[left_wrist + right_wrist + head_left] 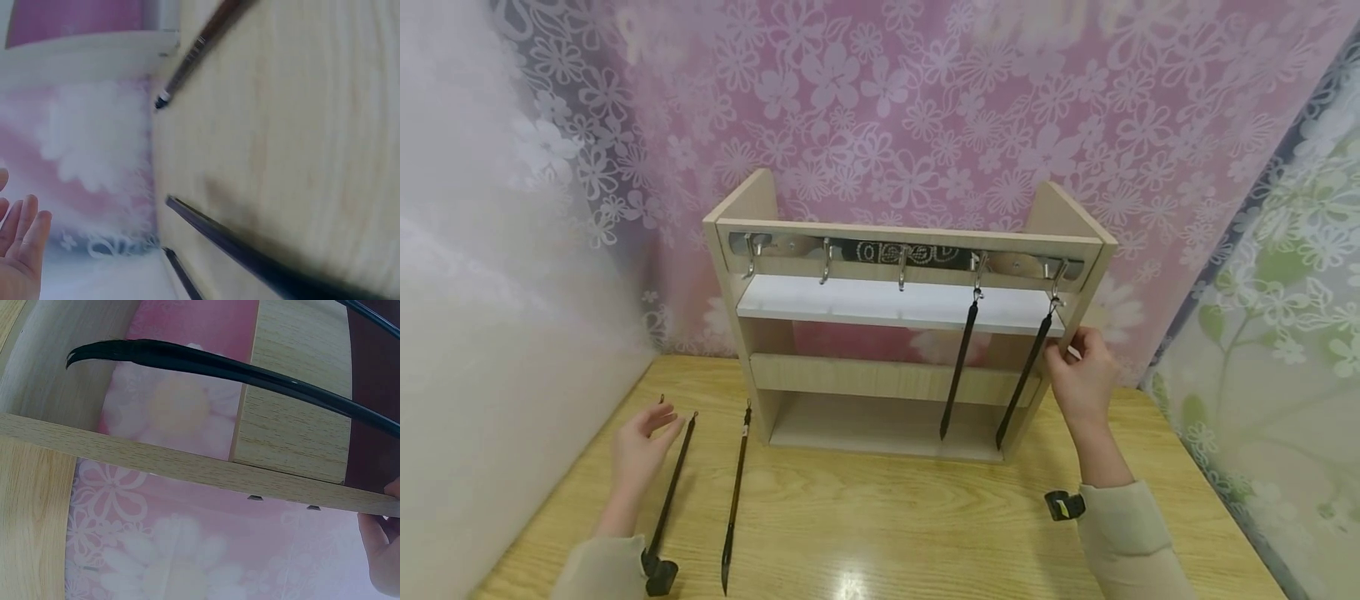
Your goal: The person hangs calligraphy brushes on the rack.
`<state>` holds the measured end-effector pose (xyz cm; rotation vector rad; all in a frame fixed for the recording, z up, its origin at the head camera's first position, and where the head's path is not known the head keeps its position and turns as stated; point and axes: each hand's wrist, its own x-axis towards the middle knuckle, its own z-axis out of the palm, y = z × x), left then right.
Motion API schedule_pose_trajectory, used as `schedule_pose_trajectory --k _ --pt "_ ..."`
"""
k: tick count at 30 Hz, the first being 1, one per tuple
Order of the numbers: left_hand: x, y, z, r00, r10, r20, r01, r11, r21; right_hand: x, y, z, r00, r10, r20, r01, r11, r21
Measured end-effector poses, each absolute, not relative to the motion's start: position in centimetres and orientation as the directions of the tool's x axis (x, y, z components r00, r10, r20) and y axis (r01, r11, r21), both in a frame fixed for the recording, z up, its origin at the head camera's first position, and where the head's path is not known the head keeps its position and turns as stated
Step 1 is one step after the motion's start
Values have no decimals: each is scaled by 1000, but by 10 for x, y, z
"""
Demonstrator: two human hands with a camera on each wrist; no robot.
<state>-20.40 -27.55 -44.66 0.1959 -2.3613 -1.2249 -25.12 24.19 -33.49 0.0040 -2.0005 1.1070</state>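
Observation:
Above the table's left side hovers my left hand point(637, 446), its fingers loosely extended and holding nothing. Near it lie a dark writing brush point(676, 479) and a brown-handled brush point(737, 492). A third brush point(181, 275) is mostly hidden behind the hand in the head view. My right hand point(1086, 379) grips the right side panel of a pale wooden shelf point(895, 379), thumb in front. Two black brushes hang by loops from the shelf's right hooks: one point(958, 371) on the fourth hook, another point(1024, 382) on the end hook beside the right hand.
A metal hook strip point(805, 246) runs along the shelf's upper front; its three left hooks point(826, 262) carry nothing. The shelf stands on a wood-grain table point(880, 517), with flowered pink cloth point(887, 108) behind and a pale surface point(512, 333) at left.

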Motion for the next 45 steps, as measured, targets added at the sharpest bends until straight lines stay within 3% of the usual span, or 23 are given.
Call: schedule_pose_trajectory --k 12,24,45 --pt "-205 -307 -482 -870 -357 341 9 679 734 -251 242 -336 -637 369 677 -382 611 -693" --pt "-188 -325 -485 -911 -388 138 -175 668 723 -252 240 -338 -632 366 684 -391 611 -688" --pt "-180 -346 -487 -957 -287 -24 -254 800 543 -254 238 -338 -652 355 670 -411 577 -706"
